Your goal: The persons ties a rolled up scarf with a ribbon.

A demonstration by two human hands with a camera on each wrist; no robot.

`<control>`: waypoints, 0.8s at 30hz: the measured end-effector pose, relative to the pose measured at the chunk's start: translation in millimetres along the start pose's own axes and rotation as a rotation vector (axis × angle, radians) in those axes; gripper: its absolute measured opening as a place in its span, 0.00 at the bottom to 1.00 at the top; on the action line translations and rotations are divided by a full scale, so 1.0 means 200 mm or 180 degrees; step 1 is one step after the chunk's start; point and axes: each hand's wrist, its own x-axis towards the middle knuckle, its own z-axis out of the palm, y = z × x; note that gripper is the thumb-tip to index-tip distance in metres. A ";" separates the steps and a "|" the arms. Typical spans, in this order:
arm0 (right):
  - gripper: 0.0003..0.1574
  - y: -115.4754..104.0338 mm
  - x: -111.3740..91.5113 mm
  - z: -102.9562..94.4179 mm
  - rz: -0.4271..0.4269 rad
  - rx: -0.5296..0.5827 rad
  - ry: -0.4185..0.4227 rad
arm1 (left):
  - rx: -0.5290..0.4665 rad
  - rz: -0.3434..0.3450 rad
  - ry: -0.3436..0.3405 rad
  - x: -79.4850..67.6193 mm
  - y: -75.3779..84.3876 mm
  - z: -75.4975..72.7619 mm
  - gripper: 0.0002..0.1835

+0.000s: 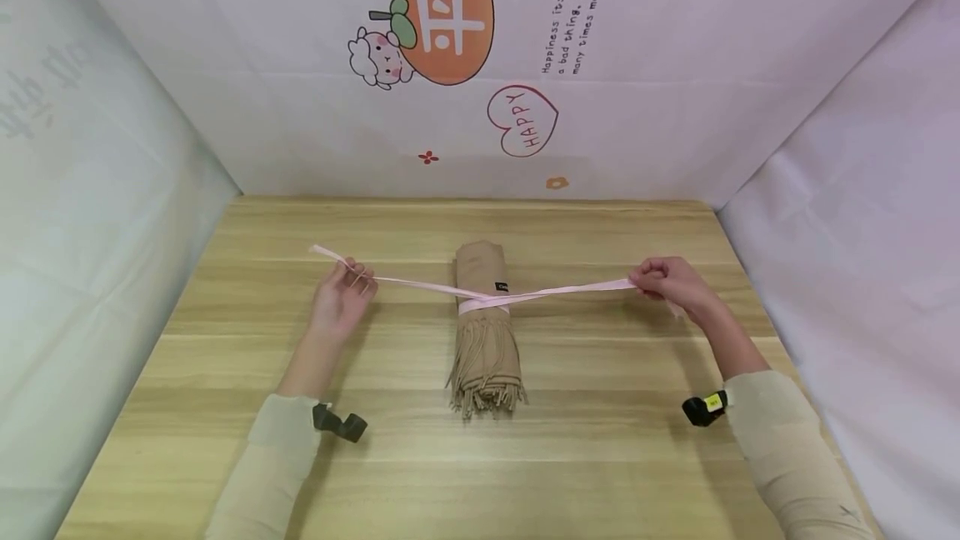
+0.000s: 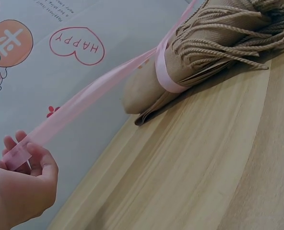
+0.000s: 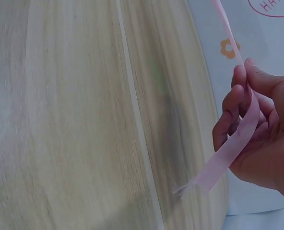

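A rolled beige scarf [image 1: 481,269] with a twisted fringe lies upright in the middle of the head view, fringe toward the person. Round its middle goes a pink ribbon [image 1: 562,290], crossed on top, its two ends drawn out sideways. My left hand [image 1: 342,300] pinches the left end, and a short tail sticks out beyond the fingers. On the other side my right hand [image 1: 673,283] pinches the right end between thumb and fingertips; in the right wrist view a frayed ribbon tail [image 3: 223,163] hangs across the palm. The left wrist view shows the ribbon band [image 2: 165,72] snug round the roll.
The wooden table [image 1: 585,473] spreads beneath both forearms. A white printed cloth [image 1: 300,107] stands behind it, with more white cloth at the left and right sides. Black wrist cameras [image 1: 341,423] sit on both sleeves. A small black label [image 1: 501,286] shows on the scarf.
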 end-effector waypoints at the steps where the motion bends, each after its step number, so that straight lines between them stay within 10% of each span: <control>1: 0.21 0.01 0.00 -0.01 -0.0019 -0.0064 -0.0011 | -0.0040 -0.0008 0.0002 0.00 0.01 0.00 0.19; 24: 0.21 0.21 0.01 -0.07 -0.0137 -0.1427 0.0541 | -0.0175 -0.0143 0.0023 0.01 0.12 -0.13 0.19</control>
